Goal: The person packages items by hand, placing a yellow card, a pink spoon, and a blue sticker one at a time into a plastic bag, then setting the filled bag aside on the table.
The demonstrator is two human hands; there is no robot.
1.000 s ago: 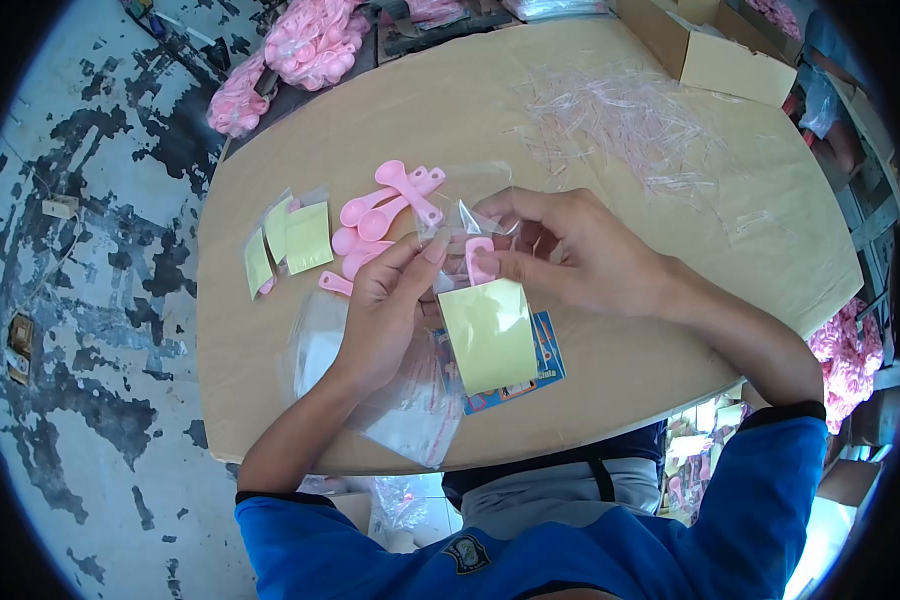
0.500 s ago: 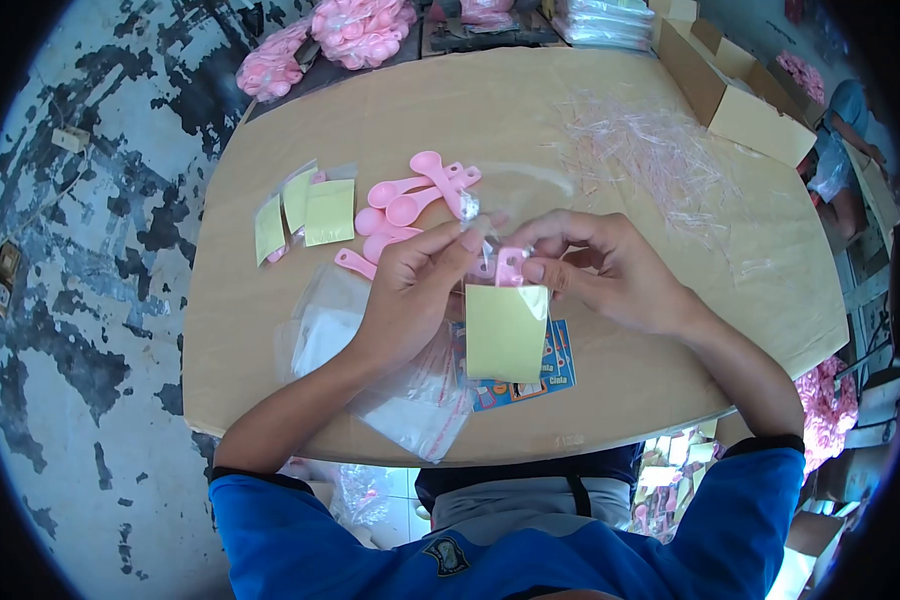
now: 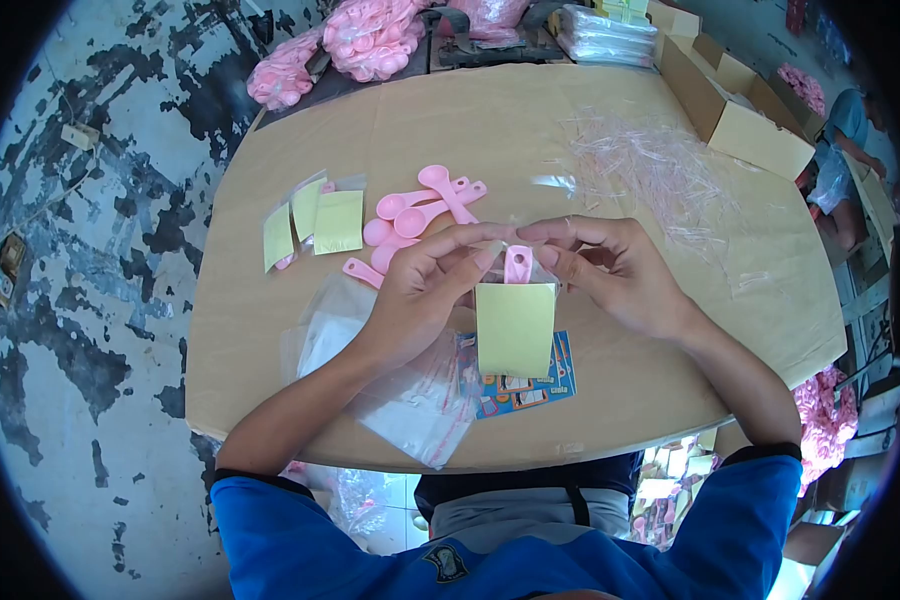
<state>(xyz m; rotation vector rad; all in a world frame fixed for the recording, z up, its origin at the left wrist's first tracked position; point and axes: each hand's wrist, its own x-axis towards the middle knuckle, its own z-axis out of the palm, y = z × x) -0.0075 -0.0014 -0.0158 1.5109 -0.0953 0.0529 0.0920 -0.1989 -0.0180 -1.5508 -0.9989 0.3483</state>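
Note:
Between my hands is a clear plastic bag holding a yellow card (image 3: 516,330) and a pink measuring spoon, whose handle end (image 3: 517,263) with a hole shows above the card. My left hand (image 3: 420,285) is closed in a pinch on the bag's upper left edge. On the upper right edge, my right hand (image 3: 625,275) pinches with thumb and fingers. The spoon's bowl is hidden behind the card. Blue printed cards (image 3: 530,396) lie under the bag, partly covered. Beside my left forearm is a pile of flat clear bags (image 3: 410,420).
Several loose pink spoons (image 3: 410,222) lie beyond my left hand, near filled bags with yellow cards (image 3: 338,221). Thin clear strips (image 3: 660,175) are heaped at the back right by an open cardboard box (image 3: 760,140). Another person (image 3: 845,170) sits at far right.
My fingers have shifted to the bag's two top corners, and the right fingers have come off the spoon handle. A shiny fold of plastic over my left fingertips no longer shows there.

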